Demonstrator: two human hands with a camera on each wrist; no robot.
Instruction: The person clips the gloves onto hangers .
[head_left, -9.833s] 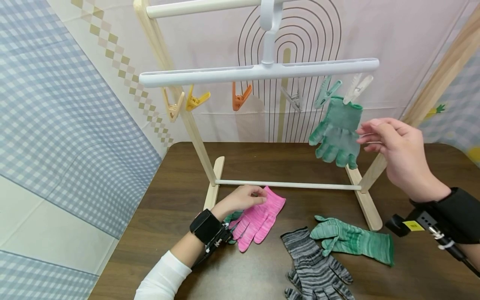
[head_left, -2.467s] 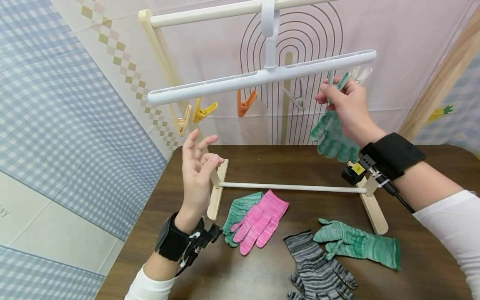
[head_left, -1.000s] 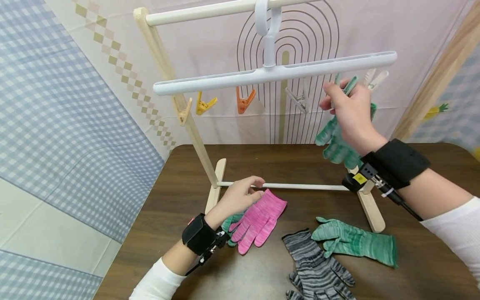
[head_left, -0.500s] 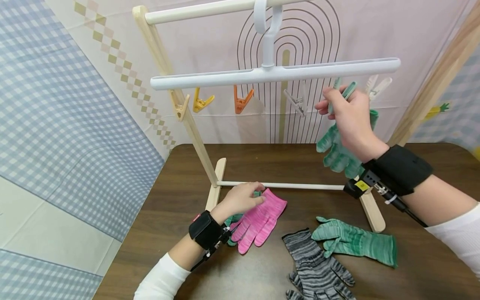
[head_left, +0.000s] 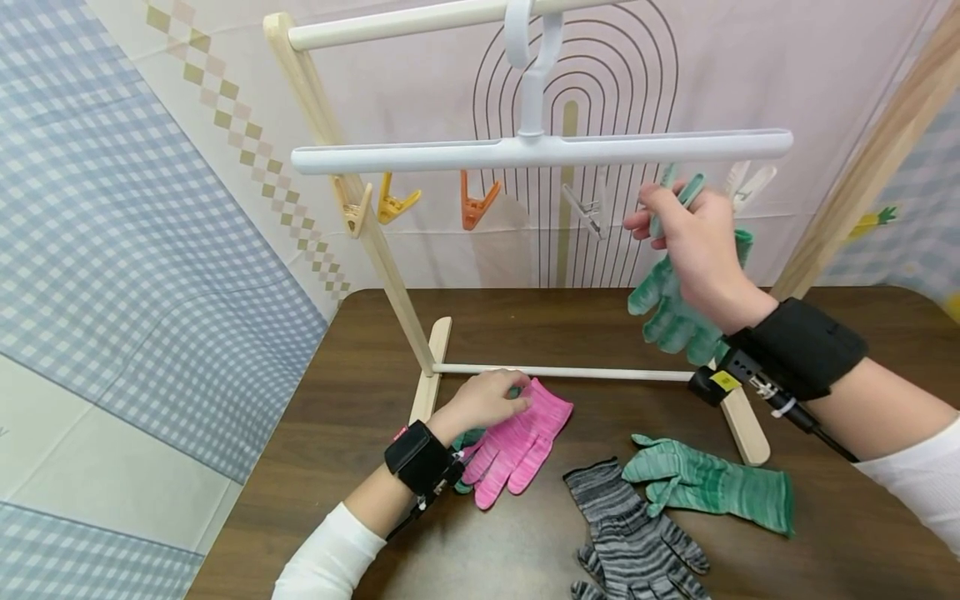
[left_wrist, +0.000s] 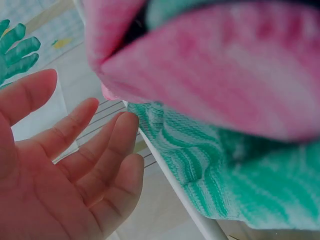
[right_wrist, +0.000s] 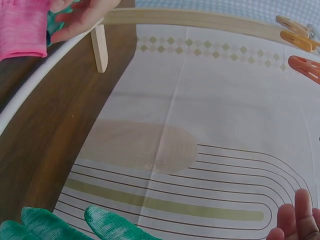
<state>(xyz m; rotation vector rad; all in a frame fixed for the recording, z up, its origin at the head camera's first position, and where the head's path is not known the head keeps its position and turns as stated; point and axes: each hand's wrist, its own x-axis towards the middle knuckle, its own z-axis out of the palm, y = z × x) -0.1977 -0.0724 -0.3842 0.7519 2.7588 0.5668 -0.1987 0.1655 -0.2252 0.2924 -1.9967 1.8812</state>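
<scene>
My right hand (head_left: 701,250) holds the green clothespin (head_left: 691,191) under the white hanger bar (head_left: 420,157), thumb on its near side. Behind that hand a green glove (head_left: 671,321) hangs, its cuff below the white clothespin (head_left: 752,185); the hand hides much of the cuff. Low on the left, my left hand (head_left: 487,400) is over the pink glove (head_left: 528,442), which overlaps a green glove (left_wrist: 210,170) on the table. In the left wrist view its fingers are spread and loosely bent, holding nothing.
Tan (head_left: 354,208), yellow (head_left: 396,202), orange (head_left: 477,204) and clear (head_left: 588,204) clothespins hang from the bar. A grey striped glove (head_left: 630,525) and another green glove (head_left: 712,483) lie at the front right. The wooden rack (head_left: 390,283) stands on the table.
My right hand has gone from beside the hanging glove to the green clothespin. My left hand rose, then came back down over the pink glove. The hanger, tilted earlier, is nearly level.
</scene>
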